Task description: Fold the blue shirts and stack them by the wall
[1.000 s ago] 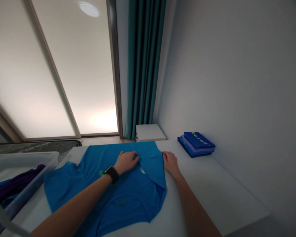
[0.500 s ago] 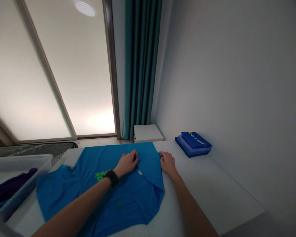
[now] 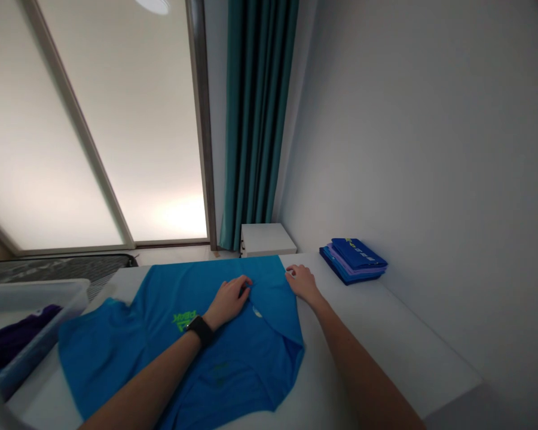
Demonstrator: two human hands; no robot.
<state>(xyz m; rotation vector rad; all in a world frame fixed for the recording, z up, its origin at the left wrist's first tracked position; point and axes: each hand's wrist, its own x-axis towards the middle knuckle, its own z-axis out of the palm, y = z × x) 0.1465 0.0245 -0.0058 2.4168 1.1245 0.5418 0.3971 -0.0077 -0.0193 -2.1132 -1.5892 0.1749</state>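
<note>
A blue T-shirt (image 3: 161,358) with a green print lies spread on the white table, its right side folded inward. My left hand (image 3: 229,303), a black watch on its wrist, rests on the upper middle of the shirt. Its fingers are curled down in a pinch on the cloth beside a small pale mark. At the shirt's upper right edge is my right hand (image 3: 302,282), palm down, with thumb and forefinger apart. Its fingertips are at the cloth's border and do not grip it visibly.
Folded clothes (image 3: 354,263) in blue and purple are stacked on the table (image 3: 381,346) by the wall. A translucent bin (image 3: 74,298) with dark clothing stands at the left. Behind the table are a low white cabinet (image 3: 269,239) and a green curtain (image 3: 257,131).
My right hand has shifted slightly up along the shirt's right edge, and its thumb and forefinger have parted. My left hand stays at nearly the same spot on the shirt.
</note>
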